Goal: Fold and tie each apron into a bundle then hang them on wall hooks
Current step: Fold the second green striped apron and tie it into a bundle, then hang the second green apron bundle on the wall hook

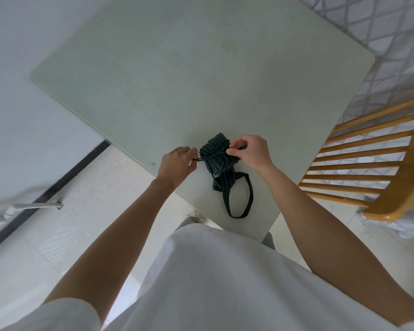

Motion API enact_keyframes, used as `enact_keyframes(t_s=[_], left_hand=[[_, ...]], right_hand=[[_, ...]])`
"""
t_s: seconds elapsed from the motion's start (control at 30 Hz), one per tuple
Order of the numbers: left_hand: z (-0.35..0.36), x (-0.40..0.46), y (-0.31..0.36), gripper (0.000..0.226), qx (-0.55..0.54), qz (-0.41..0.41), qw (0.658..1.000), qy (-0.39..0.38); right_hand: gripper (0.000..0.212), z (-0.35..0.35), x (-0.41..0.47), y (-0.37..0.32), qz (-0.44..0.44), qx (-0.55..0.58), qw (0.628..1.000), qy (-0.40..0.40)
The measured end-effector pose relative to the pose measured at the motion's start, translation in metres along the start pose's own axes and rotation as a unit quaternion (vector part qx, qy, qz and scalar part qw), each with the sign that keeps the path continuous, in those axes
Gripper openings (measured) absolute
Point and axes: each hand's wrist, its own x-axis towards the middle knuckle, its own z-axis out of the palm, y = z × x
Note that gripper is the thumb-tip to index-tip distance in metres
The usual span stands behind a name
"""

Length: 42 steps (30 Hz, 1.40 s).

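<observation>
Nearest of all, a white shirt (225,283) fills the bottom of the view, with both bare forearms reaching away from it toward a pale green table (177,80). Just past the shirt, close to the table's near corner, a dark neck loop (239,199) of the apron lies flat on the tabletop, trailing back toward the person from the bundle.

A little farther on sits the apron bundle (219,155) itself, a dark striped roll resting on the table between the two hands. A thin dark tie string (214,156) crosses over its top. The left hand (176,163) is on the left side of the bundle, fingers curled, pinching one end of the string, which runs taut from the fingertips to the roll. The right hand (249,151) is on the right side, touching the bundle, with thumb and forefinger pinched together on the other end of the string where it meets the cloth; its other fingers are curled in.

To the right, a wooden chair (373,168) with slatted back stands beside the table edge. On the left, pale floor tiles (69,223) and a dark strip along the wall base show below the table. Beyond the hands the tabletop stretches away, and at the far right a white quilted fabric (380,32) with a diamond pattern lies past the table's edge.
</observation>
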Motion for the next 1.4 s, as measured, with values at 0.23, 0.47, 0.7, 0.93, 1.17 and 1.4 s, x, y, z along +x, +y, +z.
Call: enact_keyframes(t_s=[0.23,0.47,0.7,0.93,1.17,1.4], left_hand=[[-0.007,0.002,-0.022,0.009,0.02,-0.066,0.997,-0.036],[-0.014,-0.012,0.016,0.033,-0.11,-0.043,0.993,0.023],[0.01,-0.04,0.063,0.034,-0.062,0.225,0.953,-0.192],[0.003,-0.047,0.09,0.04,-0.039,0.074,0.964,-0.251],[-0.051,-0.034,0.099,0.016,-0.245,-0.148,0.958,0.012],[-0.14,-0.001,0.109,0.019,-0.367,-0.123,0.913,0.13]], right_hand=[[0.009,0.004,-0.005,0.005,0.006,-0.025,0.999,0.048],[0.027,-0.002,-0.052,0.03,-0.129,-0.069,0.985,0.087],[0.036,0.014,-0.098,0.084,-0.281,-0.352,0.892,-0.022],[0.01,-0.023,-0.1,0.059,-0.206,-0.113,0.972,0.002],[0.015,-0.088,-0.099,-0.031,-0.159,0.106,0.977,-0.096],[0.046,-0.114,-0.083,-0.123,-0.29,0.077,0.952,-0.068]])
